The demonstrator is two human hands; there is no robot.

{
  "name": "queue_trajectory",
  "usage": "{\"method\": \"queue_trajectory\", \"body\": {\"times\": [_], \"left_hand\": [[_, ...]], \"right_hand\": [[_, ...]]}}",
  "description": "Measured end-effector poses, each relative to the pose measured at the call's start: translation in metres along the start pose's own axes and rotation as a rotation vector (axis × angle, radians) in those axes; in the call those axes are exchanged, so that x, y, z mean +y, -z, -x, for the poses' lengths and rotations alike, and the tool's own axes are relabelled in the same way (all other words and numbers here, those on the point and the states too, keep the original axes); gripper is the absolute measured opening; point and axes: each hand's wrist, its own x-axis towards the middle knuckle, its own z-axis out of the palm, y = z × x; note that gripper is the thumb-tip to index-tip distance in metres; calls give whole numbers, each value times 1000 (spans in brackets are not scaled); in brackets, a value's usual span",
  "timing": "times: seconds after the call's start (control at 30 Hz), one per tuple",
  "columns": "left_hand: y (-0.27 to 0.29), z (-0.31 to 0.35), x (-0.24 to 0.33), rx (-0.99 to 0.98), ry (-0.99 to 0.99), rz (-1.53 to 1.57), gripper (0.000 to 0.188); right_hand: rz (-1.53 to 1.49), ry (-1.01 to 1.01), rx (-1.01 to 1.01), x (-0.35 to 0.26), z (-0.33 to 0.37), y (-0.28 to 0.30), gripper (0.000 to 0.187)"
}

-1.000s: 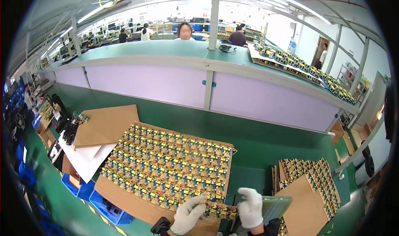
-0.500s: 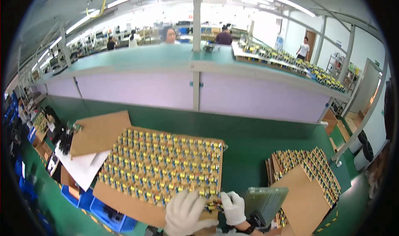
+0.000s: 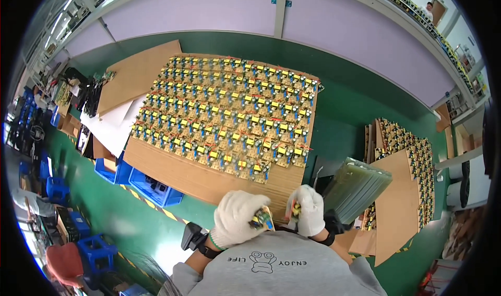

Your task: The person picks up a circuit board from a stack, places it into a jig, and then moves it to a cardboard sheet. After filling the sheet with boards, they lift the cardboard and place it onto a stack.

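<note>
Both my hands wear white gloves and are drawn in close to my body, a short way apart. Closed round a small circuit board with blue and yellow parts is my left hand. My right hand pinches another small circuit board, mostly covered by its fingers. Beyond them, rows of similar circuit boards with yellow, blue and red parts cover a large cardboard sheet. The sheet's near strip shows bare brown cardboard, close to my hands.
A greenish translucent stack leans right of my right hand. Farther right, a cardboard piece partly covers more circuit boards. Blue bins sit below the table's left edge. Cardboard and white sheets lie at left.
My view has tipped downward. My left hand has left the near edge of the board rows and now holds a board. Both hands have drawn back toward my body.
</note>
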Motion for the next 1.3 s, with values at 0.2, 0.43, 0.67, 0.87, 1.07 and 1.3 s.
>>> {"method": "queue_trajectory", "body": {"times": [0.2, 0.43, 0.67, 0.87, 1.07, 1.3], "left_hand": [[4, 17, -14, -70, 82, -98, 46], [7, 18, -11, -127, 91, -122, 50], [4, 16, -17, -191, 88, -101, 55], [3, 13, -16, -214, 104, -114, 58], [5, 1, -9, -114, 71, -121, 64], [-18, -22, 3, -61, 76, -274, 72]], "right_hand": [[928, 139, 46, -8, -15, -19, 26], [1550, 79, 200, -23, -23, -10, 56], [1522, 206, -106, -18, -39, 14, 58], [1526, 326, 28, -5, -39, 2, 52], [1484, 369, 133, -3, -38, -6, 47], [815, -39, -68, -20, -28, -26, 31]]}}
